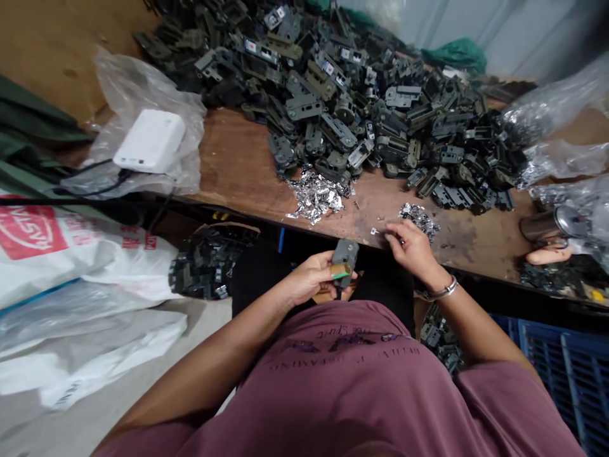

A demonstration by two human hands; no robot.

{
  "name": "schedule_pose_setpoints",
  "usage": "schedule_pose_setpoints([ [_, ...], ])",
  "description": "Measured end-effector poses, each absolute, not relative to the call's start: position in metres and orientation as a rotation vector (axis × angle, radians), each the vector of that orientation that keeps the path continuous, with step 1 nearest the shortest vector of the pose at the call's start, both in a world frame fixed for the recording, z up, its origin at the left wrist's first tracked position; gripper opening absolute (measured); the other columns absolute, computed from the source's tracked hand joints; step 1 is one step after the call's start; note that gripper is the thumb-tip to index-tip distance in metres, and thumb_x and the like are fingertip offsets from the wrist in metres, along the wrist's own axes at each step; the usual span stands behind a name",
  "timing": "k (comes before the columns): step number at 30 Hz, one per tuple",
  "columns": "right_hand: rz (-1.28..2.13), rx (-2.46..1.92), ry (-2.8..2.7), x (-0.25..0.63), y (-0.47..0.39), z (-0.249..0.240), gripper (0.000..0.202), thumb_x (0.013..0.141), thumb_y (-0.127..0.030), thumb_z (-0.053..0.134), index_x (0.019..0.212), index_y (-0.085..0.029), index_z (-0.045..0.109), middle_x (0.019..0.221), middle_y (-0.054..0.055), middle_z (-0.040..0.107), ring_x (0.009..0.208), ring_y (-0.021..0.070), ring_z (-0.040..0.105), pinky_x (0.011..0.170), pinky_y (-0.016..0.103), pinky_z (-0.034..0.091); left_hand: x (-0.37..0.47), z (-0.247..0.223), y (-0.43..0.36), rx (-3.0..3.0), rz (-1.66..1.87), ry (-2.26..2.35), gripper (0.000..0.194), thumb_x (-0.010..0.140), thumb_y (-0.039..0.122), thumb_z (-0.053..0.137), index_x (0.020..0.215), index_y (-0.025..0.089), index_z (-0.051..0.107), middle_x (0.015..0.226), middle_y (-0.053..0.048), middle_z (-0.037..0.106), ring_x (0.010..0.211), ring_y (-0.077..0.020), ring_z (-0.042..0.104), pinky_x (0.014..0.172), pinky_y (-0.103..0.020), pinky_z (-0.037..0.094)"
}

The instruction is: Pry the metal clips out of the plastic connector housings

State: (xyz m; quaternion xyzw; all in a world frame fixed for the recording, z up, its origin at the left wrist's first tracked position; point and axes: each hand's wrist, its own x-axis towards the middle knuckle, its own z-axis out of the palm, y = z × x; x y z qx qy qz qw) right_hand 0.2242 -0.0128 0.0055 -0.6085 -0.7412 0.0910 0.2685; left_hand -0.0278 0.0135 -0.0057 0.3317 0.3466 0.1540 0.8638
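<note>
My left hand [314, 278] is closed around a dark grey plastic part [346, 254] in front of my lap, with tape of yellow and green on the thumb side. Over the table's front edge, my right hand [413, 249] has its thumb and fingers drawn together; whatever is between them is too small to make out. A small pile of dark metal pieces [419, 219] lies just behind it. Left of that, shiny silver clips [318, 195] are heaped on the brown wooden table [233, 158]. One small metal piece [374, 231] lies near my right fingertips.
A large heap of dark plastic parts [304, 105] covers the table's back. A white box [151, 141] sits on clear plastic at the left. To the right are a metal cup [547, 225] and plastic bags. Below are a container of parts [204, 263] and a blue crate [566, 355].
</note>
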Motion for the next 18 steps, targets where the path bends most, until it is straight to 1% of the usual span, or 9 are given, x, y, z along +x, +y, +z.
schedule_pose_setpoints([
  [2, 0.194, -1.795, -2.091, 0.226, 0.001, 0.004, 0.024, 0.091, -0.023, 0.052, 0.109, -0.017, 0.067, 0.092, 0.009, 0.064, 0.084, 0.0203, 0.06, 0.075, 0.03, 0.049, -0.021, -0.006, 0.012, 0.757, 0.408, 0.784, 0.053, 0.055, 0.037, 0.088, 0.094, 0.013, 0.06, 0.089, -0.008, 0.073, 0.073, -0.02, 0.071, 0.058, -0.026, 0.054],
  [4, 0.178, -1.9, -2.247, 0.221, 0.013, 0.005, 0.024, 0.091, -0.023, 0.051, 0.106, -0.017, 0.069, 0.093, 0.01, 0.065, 0.085, 0.0206, 0.061, 0.072, 0.029, 0.046, -0.015, -0.006, 0.012, 0.849, 0.509, 0.823, 0.046, 0.055, 0.035, 0.088, 0.086, 0.013, 0.062, 0.084, -0.006, 0.072, 0.074, -0.0178, 0.069, 0.068, -0.029, 0.055],
  [7, 0.18, -1.979, -2.405, 0.212, 0.023, 0.007, 0.024, 0.092, -0.02, 0.047, 0.097, -0.016, 0.07, 0.092, 0.011, 0.067, 0.081, 0.0203, 0.061, 0.068, 0.027, 0.041, -0.01, -0.004, 0.014, 1.012, 0.619, 0.885, 0.041, 0.057, 0.036, 0.085, 0.081, 0.013, 0.061, 0.077, -0.002, 0.068, 0.068, -0.0143, 0.064, 0.067, -0.028, 0.052],
  [9, 0.21, -1.959, -2.349, 0.21, 0.023, 0.009, 0.02, 0.089, -0.02, 0.048, 0.092, -0.015, 0.068, 0.085, 0.01, 0.068, 0.074, 0.0191, 0.06, 0.065, 0.027, 0.04, -0.009, -0.002, 0.015, 1.133, 0.705, 0.956, 0.04, 0.057, 0.033, 0.085, 0.081, 0.015, 0.059, 0.075, 0.0, 0.065, 0.067, -0.0126, 0.061, 0.068, -0.027, 0.05],
  [12, 0.346, -1.803, -2.099, 0.206, 0.01, 0.012, 0.011, 0.084, -0.02, 0.052, 0.082, -0.016, 0.062, 0.068, 0.003, 0.064, 0.059, 0.0142, 0.055, 0.06, 0.024, 0.039, -0.009, 0.001, 0.016, 1.285, 0.791, 1.029, 0.038, 0.057, 0.029, 0.084, 0.076, 0.017, 0.053, 0.069, 0.004, 0.06, 0.065, -0.0103, 0.057, 0.066, -0.023, 0.048],
  [14, 0.453, -1.665, -1.968, 0.2, -0.002, 0.015, 0.01, 0.082, -0.019, 0.052, 0.075, -0.018, 0.059, 0.061, -0.001, 0.059, 0.053, 0.0109, 0.051, 0.055, 0.021, 0.038, -0.007, 0.0, 0.016, 1.326, 0.799, 1.038, 0.038, 0.058, 0.029, 0.083, 0.074, 0.018, 0.05, 0.067, 0.005, 0.059, 0.062, -0.0101, 0.056, 0.063, -0.022, 0.047],
  [16, 0.496, -1.575, -1.936, 0.193, -0.014, 0.017, 0.011, 0.084, -0.02, 0.052, 0.075, -0.018, 0.058, 0.06, -0.002, 0.058, 0.051, 0.0092, 0.049, 0.052, 0.019, 0.037, -0.004, -0.002, 0.015, 1.342, 0.807, 1.011, 0.037, 0.059, 0.028, 0.081, 0.078, 0.018, 0.051, 0.075, 0.002, 0.065, 0.067, -0.0119, 0.061, 0.065, -0.023, 0.05],
  [18, 0.456, -1.518, -2.002, 0.187, -0.021, 0.018, 0.013, 0.088, -0.02, 0.051, 0.079, -0.018, 0.061, 0.063, -0.001, 0.061, 0.053, 0.0094, 0.052, 0.053, 0.019, 0.039, -0.002, -0.005, 0.014, 1.363, 0.806, 0.958, 0.034, 0.06, 0.024, 0.079, 0.082, 0.019, 0.053, 0.09, -0.002, 0.071, 0.078, -0.0147, 0.066, 0.071, -0.025, 0.052],
])
